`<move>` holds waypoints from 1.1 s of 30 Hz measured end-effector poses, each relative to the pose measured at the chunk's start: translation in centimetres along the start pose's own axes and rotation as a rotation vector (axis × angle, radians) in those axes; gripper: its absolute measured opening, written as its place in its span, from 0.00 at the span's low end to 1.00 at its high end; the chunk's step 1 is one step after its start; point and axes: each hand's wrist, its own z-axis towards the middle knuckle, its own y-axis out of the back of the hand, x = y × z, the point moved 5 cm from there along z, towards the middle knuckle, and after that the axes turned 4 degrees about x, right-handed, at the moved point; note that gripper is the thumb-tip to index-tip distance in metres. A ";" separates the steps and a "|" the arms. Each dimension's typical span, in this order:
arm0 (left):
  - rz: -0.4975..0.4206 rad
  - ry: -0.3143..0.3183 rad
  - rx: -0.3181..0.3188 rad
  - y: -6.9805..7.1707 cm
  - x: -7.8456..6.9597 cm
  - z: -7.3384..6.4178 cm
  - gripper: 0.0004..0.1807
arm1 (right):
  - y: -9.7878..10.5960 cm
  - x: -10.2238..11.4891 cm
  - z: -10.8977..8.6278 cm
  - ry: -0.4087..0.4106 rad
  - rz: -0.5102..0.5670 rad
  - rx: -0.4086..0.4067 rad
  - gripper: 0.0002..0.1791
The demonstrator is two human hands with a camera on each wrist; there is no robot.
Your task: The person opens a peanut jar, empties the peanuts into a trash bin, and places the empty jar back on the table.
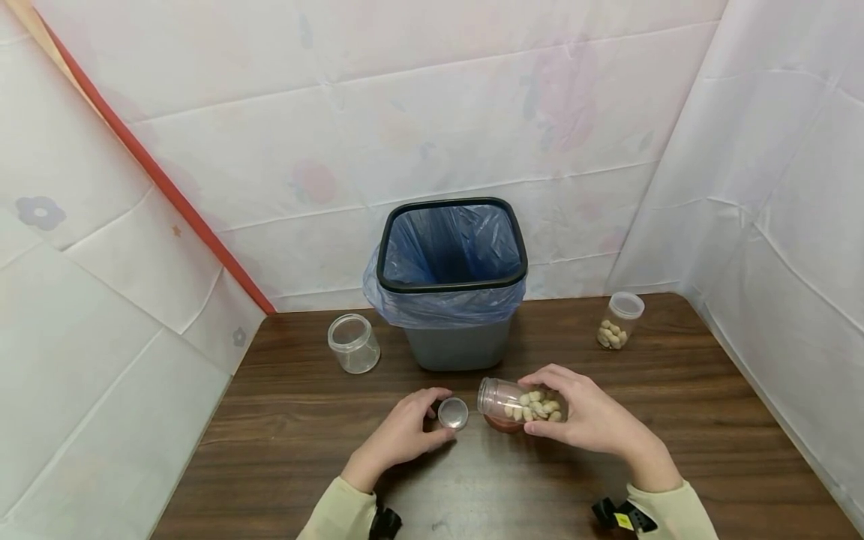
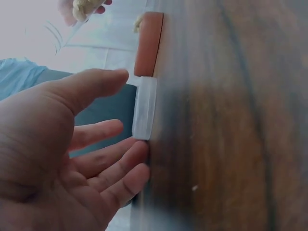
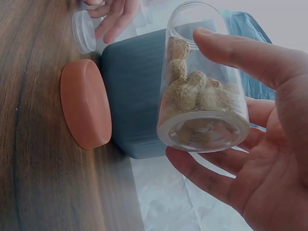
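Note:
My right hand (image 1: 587,412) grips a clear plastic jar (image 1: 498,397) by its sides. The jar lies tilted nearly on its side in the air, its uncapped mouth toward the left. Inside are several peanuts (image 3: 190,94), gathered toward the base. Under the jar, a small reddish-orange dish (image 3: 85,103) sits on the table, with a pale lump (image 2: 138,23) at its top edge in the left wrist view. My left hand (image 1: 405,427) lies around a clear screw lid (image 2: 145,108) flat on the table, thumb apart from it and fingertips right at its rim.
A grey bin (image 1: 459,346) with a blue bag (image 1: 445,304) stands at the back middle of the wooden table (image 1: 283,442). An uncapped clear jar (image 1: 354,343) is left of it. A capped jar of peanuts (image 1: 617,322) stands at the back right. White cloth walls (image 1: 270,150) surround the table.

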 end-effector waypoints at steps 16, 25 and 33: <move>-0.123 0.003 -0.274 6.9 0.7 -1.9 0.15 | 1.0 0.1 -0.7 0.043 -0.044 -0.042 0.29; -0.085 -0.045 -0.714 14.2 -2.6 -2.4 0.12 | 6.3 1.0 -0.3 0.109 -0.209 -0.087 0.29; -0.191 -0.042 -0.739 18.4 -4.0 0.7 0.29 | 11.3 1.3 0.9 0.102 -0.265 -0.123 0.29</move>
